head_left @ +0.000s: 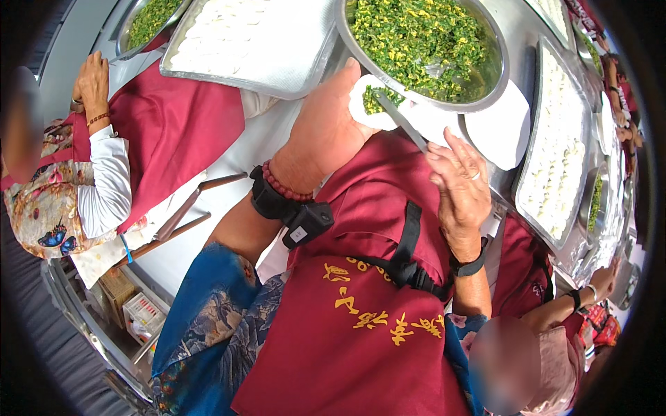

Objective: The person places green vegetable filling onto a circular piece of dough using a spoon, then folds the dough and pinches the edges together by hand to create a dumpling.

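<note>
At upper centre, the left hand cups a round white dough wrapper holding green filling. The right hand grips a flat metal spatula, its long axis slanting up-left onto the wrapper, below the steel bowl of chopped greens.

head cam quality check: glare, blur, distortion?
Head view: strong fisheye, with a black vignette at the corners and the tray edges bowing near the rim. Bright, even light; specular glare on the steel bowl wall and on the table. The left hand holding a dough wrapper and the right hand are sharp; two nearby faces are blurred out.
</note>
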Action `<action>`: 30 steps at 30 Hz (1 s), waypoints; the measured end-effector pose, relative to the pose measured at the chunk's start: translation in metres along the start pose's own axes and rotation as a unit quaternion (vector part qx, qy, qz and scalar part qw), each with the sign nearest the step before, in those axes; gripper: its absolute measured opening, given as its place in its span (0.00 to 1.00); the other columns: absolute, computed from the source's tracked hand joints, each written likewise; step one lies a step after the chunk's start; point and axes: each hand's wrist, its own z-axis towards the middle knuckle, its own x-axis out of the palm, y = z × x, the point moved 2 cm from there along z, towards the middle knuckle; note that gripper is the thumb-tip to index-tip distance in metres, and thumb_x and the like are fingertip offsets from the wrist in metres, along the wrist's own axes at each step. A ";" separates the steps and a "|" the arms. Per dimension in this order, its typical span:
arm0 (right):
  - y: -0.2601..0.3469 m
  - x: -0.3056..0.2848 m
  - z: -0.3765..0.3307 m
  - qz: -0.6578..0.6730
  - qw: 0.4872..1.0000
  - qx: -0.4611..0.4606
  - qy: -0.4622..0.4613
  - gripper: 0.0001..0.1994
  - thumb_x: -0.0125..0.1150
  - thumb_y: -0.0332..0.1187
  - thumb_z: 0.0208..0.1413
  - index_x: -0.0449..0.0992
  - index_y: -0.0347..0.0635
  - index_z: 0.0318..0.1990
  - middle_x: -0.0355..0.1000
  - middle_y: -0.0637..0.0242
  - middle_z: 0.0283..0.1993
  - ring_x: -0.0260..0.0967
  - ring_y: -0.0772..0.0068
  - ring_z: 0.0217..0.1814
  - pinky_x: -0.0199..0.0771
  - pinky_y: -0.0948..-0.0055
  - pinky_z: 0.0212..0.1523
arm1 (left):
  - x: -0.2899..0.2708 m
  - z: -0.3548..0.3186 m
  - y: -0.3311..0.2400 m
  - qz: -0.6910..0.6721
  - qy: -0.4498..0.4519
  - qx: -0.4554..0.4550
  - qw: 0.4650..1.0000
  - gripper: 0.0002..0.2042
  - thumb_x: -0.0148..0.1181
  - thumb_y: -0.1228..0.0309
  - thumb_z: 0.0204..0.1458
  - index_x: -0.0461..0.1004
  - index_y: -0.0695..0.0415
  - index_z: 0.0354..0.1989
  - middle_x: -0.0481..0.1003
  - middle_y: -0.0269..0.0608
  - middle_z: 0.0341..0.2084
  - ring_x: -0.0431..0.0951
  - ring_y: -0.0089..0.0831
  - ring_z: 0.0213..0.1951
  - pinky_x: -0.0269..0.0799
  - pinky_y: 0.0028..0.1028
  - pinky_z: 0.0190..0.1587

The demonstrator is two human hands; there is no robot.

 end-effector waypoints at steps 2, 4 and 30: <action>-0.004 -0.003 -0.008 0.057 0.996 0.057 -0.038 0.09 0.60 0.27 0.58 0.79 0.41 0.46 0.78 0.60 0.51 0.70 0.57 0.61 0.67 0.61 0.60 | 0.002 0.001 -0.002 0.001 0.001 0.006 1.000 0.25 0.26 0.60 0.70 0.52 0.67 0.66 0.61 0.55 0.63 0.62 0.49 0.64 0.53 0.49 0.69; -0.010 -0.002 -0.013 0.104 0.981 0.142 -0.083 0.10 0.58 0.27 0.60 0.79 0.40 0.48 0.77 0.57 0.52 0.70 0.58 0.61 0.66 0.63 0.61 | 0.002 0.001 0.000 0.000 0.007 0.014 1.000 0.25 0.26 0.60 0.70 0.52 0.66 0.66 0.61 0.55 0.63 0.61 0.50 0.64 0.53 0.49 0.70; 0.017 0.005 -0.005 -0.050 0.997 -0.051 0.006 0.12 0.67 0.25 0.45 0.80 0.44 0.40 0.79 0.65 0.46 0.74 0.59 0.57 0.74 0.62 0.49 | -0.005 -0.008 0.018 -0.270 -0.023 -0.065 0.960 0.30 0.30 0.55 0.69 0.53 0.75 0.62 0.64 0.65 0.57 0.65 0.54 0.61 0.57 0.48 0.67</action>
